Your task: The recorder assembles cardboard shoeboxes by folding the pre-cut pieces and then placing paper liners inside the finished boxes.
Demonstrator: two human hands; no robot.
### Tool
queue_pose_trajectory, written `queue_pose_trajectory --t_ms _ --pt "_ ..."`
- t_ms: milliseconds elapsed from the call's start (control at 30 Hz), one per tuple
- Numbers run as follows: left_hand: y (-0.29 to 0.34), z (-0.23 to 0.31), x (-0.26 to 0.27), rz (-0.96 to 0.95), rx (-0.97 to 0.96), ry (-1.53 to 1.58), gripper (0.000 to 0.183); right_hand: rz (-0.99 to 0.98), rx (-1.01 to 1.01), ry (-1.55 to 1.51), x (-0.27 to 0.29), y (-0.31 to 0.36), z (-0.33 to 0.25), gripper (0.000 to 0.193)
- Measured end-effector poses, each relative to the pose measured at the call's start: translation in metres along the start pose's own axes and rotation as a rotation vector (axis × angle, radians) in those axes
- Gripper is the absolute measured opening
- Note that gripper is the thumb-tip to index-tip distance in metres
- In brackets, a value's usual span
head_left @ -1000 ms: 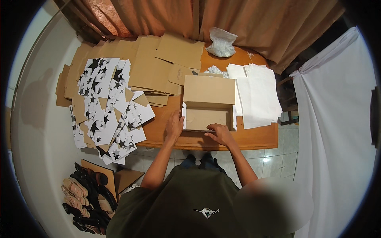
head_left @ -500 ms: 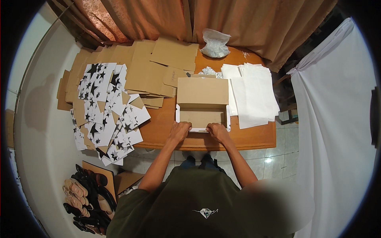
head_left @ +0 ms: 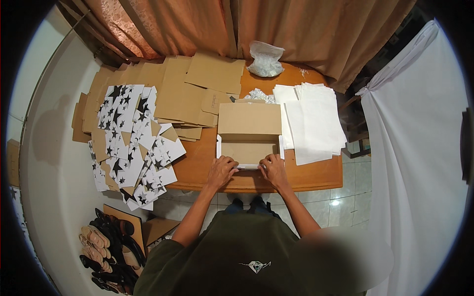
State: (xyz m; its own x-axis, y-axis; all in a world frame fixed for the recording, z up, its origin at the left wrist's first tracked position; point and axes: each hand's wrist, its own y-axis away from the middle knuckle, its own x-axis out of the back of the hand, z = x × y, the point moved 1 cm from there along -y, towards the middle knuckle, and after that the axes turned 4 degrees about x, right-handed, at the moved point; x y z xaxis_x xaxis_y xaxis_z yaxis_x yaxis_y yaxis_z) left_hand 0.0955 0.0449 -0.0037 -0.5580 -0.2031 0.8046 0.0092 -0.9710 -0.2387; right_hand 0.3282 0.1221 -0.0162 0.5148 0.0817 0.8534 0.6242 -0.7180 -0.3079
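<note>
A cardboard box (head_left: 250, 119) stands on the table in front of me, brown inside and white along its edges. Its lid is raised at the far side, and the inside that shows has nothing in it. My left hand (head_left: 222, 170) is closed on the left part of the box's front wall, fingers bent over the rim. At the right part of that wall, my right hand (head_left: 273, 170) grips in the same way. Parts of both front corners are hidden behind my hands.
Flat brown cardboard sheets (head_left: 180, 93) and white star-printed pieces (head_left: 126, 133) spread over the left of the wooden table (head_left: 316, 178). White paper sheets (head_left: 316, 126) lie right of the box. Behind it sits a clear plastic bag (head_left: 265, 60). Several shoes (head_left: 111, 246) are at lower left.
Both hands have shifted their hold along the front wall, with the fingers now bent further over its rim. The box stays in place; the whole view has shifted slightly.
</note>
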Motion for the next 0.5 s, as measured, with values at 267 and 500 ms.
queue_pose_trajectory --t_ms 267,500 --pt "0.011 -0.028 -0.024 -0.022 -0.022 0.044 0.020 0.066 0.003 -0.035 -0.018 0.015 0.018 0.011" --pt "0.013 -0.025 -0.025 0.013 -0.034 0.067 0.022 0.103 -0.015 -0.008 -0.018 0.018 0.015 0.006"
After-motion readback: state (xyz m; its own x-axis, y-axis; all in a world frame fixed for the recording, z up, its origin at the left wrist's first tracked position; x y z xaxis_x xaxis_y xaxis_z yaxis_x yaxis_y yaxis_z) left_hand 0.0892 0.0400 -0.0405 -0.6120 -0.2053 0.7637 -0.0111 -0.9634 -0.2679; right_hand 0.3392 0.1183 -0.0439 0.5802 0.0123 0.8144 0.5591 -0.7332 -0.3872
